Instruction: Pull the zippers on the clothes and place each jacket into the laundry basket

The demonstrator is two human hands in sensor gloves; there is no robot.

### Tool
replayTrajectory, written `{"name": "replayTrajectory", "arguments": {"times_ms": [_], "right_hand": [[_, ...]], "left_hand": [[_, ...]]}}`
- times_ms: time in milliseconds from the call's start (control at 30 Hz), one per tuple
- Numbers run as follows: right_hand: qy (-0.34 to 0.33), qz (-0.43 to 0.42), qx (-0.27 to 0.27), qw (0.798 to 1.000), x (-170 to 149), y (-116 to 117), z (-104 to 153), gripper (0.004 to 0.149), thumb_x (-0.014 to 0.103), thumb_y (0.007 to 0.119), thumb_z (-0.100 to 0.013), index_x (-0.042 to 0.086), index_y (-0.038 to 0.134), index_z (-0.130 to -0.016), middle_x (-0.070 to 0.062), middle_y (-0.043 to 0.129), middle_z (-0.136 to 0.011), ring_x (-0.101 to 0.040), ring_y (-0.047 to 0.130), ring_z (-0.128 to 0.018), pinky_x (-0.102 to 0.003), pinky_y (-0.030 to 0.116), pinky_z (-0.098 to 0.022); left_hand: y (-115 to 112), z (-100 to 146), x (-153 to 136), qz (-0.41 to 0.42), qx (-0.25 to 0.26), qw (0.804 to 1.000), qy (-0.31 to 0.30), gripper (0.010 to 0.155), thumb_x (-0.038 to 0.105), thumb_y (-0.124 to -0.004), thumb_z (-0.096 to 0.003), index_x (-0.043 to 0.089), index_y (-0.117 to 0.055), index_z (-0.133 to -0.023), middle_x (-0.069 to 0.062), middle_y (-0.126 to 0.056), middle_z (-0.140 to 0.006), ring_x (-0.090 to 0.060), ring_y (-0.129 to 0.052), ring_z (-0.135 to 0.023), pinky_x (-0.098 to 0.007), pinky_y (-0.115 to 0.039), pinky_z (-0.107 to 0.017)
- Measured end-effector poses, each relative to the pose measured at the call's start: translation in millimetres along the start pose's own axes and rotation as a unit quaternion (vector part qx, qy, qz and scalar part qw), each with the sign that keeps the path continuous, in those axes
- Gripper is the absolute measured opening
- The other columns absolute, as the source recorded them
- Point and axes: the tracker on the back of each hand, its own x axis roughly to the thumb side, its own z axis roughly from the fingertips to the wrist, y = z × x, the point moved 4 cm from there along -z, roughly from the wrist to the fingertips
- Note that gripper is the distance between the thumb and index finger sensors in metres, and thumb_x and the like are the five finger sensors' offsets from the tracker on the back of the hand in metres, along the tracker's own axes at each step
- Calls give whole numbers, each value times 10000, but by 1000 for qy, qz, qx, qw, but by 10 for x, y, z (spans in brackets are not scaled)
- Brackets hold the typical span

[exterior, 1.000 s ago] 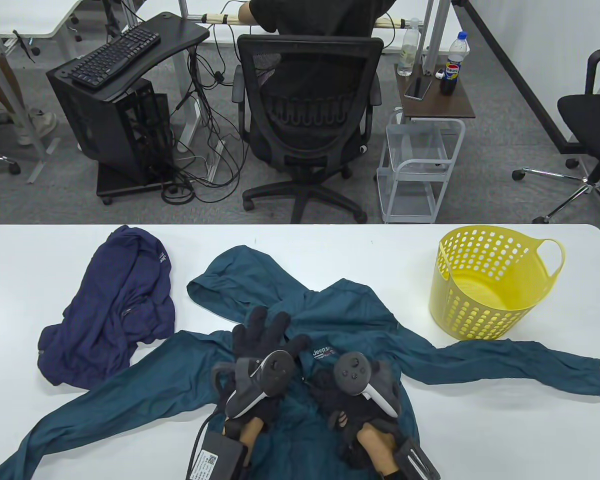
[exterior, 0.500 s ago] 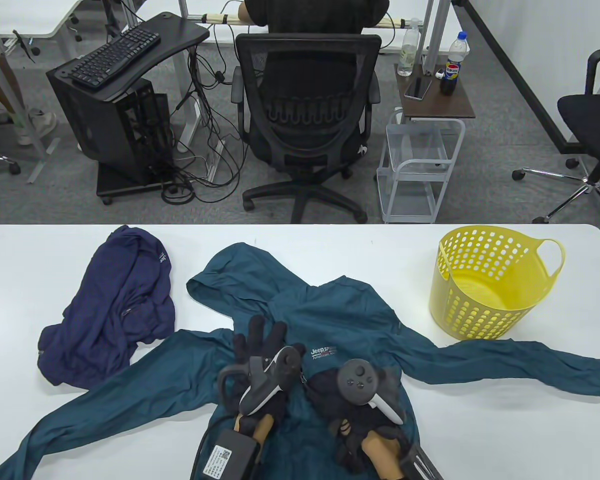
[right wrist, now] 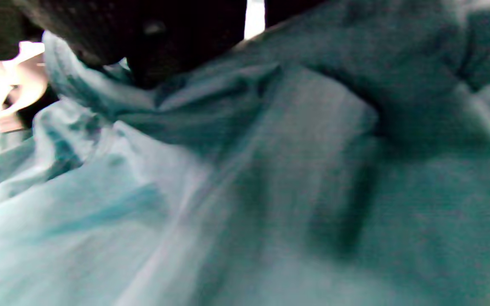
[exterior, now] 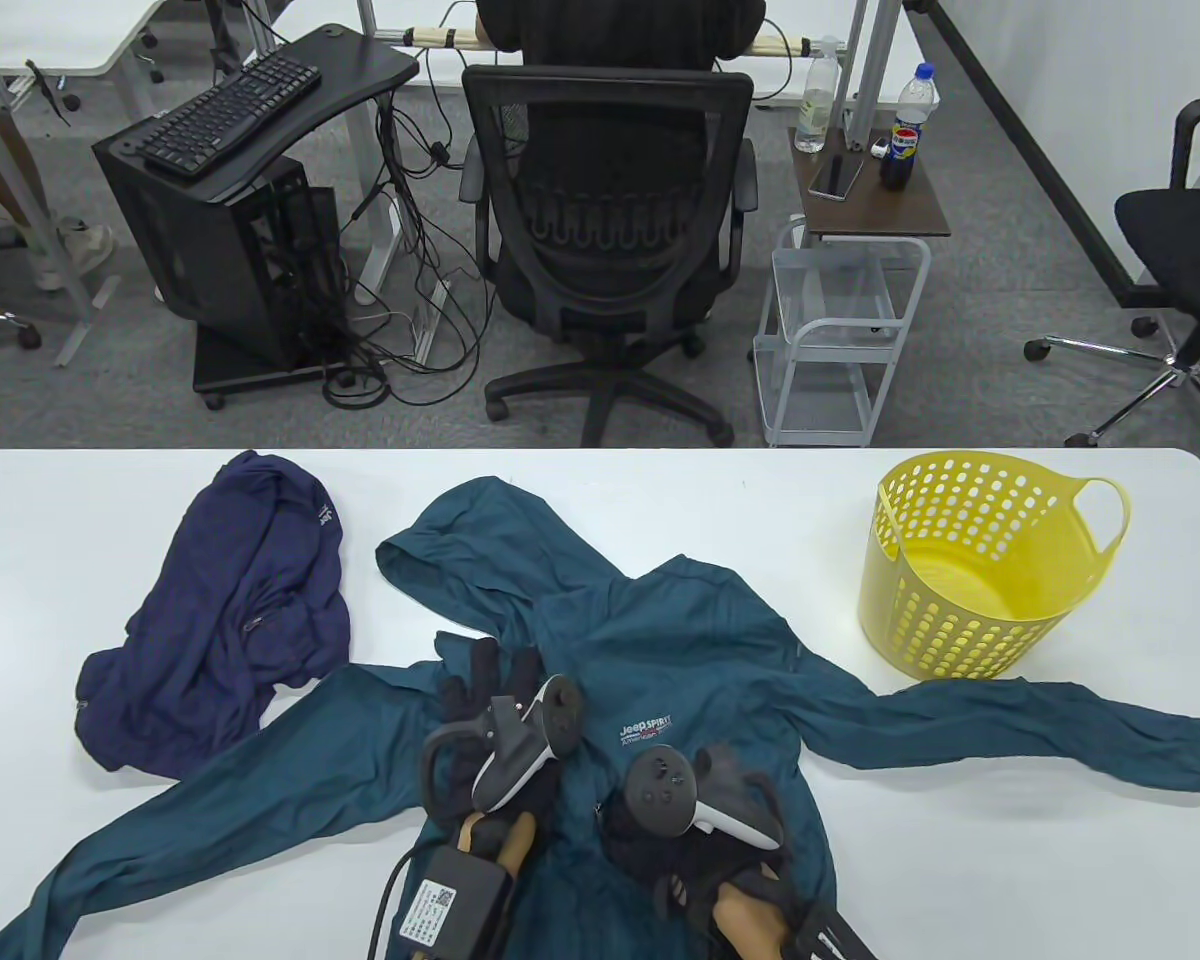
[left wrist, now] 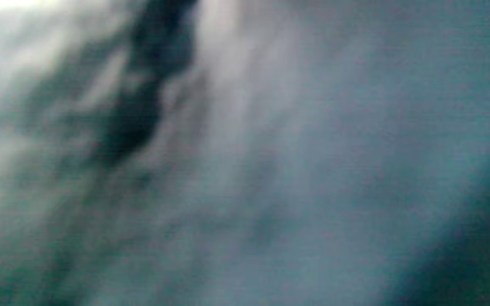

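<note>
Teal jacket (exterior: 700, 650) lies spread on your worktop (exterior: 600, 480); its chest print reads "Jeep SPIRIT". Both hands have drawn back toward you: left hand (exterior: 495, 720) rests flat, right hand's (exterior: 675, 810) grip is unclear. Yellow laundry basket (exterior: 980, 570) stands right.

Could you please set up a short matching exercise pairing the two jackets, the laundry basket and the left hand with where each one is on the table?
Things:
1. teal jacket
2. navy jacket
3. laundry basket
4. left hand

Places:
A. standing at the table's right side, nothing inside
B. crumpled at the table's left side
C. spread over the middle, sleeves out to both sides
D. resting on the teal fabric, left of the chest logo

Pairs: 1-C, 2-B, 3-A, 4-D
</note>
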Motion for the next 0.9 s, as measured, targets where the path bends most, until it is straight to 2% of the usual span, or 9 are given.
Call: {"name": "replayTrajectory", "arguments": {"times_ms": [133, 200, 267, 367, 433, 567, 833, 900], "right_hand": [[57, -22, -20, 998, -283, -58, -86, 452, 470, 729, -492, 284, 832, -891, 59, 690, -1117, -372, 601, -1038, -643, 511, -704], [70, -53, -20, 996, -413, -92, -117, 456, 457, 734, -493, 275, 822, -902, 62, 673, -1125, -372, 565, -1050, -645, 475, -715], [66, -60, -27, 996, -456, -124, -114, 460, 444, 744, -491, 261, 821, -907, 50, 688, -1119, -382, 570, -1049, -656, 463, -717], [51, -45, -65, 996, -435, -164, -58, 458, 438, 760, -481, 262, 837, -896, 19, 772, -1084, -422, 663, -1012, -678, 496, -700], [46, -32, -76, 996, -406, -186, -21, 460, 451, 762, -475, 256, 857, -880, -11, 839, -1039, -419, 725, -985, -677, 513, -695], [36, -34, -83, 995, -324, -206, -1, 464, 464, 754, -475, 240, 871, -864, -11, 860, -1019, -416, 740, -976, -678, 514, -693], [3, 17, -110, 994, -23, -234, 103, 457, 465, 758, -472, 247, 881, -854, -8, 879, -1002, -405, 748, -973, -679, 514, -692], [-3, 46, -100, 994, 64, -197, 117, 458, 468, 761, -470, 257, 877, -860, -6, 877, -1005, -379, 716, -997, -665, 496, -706]], "left_hand": [[213, 112, 164, 35, 30, 998, -40, 477, 392, -714, -414, 597, -750, -843, 135, -595, -1150, -293, -355, -1095, -637, -408, -737], [227, 166, 354, 46, 4, 994, -96, 477, 394, -709, -418, 607, -743, -844, 147, -574, -1159, -287, -301, -1099, -631, -385, -746], [103, 171, 505, 34, -50, 990, -125, 482, 382, -709, -422, 611, -735, -845, 149, -549, -1167, -283, -275, -1102, -632, -366, -751], [-176, 141, 633, -1, -114, 983, -144, 495, 387, -711, -420, 627, -707, -853, 159, -477, -1184, -274, -231, -1103, -629, -340, -759], [-283, 114, 636, -12, -132, 981, -141, 495, 413, -729, -404, 624, -702, -850, 161, -470, -1185, -272, -221, -1105, -630, -331, -763], [-251, 69, 569, -25, -92, 987, -131, 403, 460, -777, -359, 558, -824, -747, 165, -591, -1145, -272, -293, -1106, -634, -370, -755], [-117, 0, 281, -29, -27, 997, -60, 393, 472, -783, -352, 544, -845, -733, 164, -679, -1101, -274, -382, -1100, -626, -430, -744], [-90, -9, 191, -22, -16, 999, -41, 394, 473, -788, -350, 538, -851, -733, 155, -690, -1097, -279, -394, -1096, -628, -437, -740]]}}
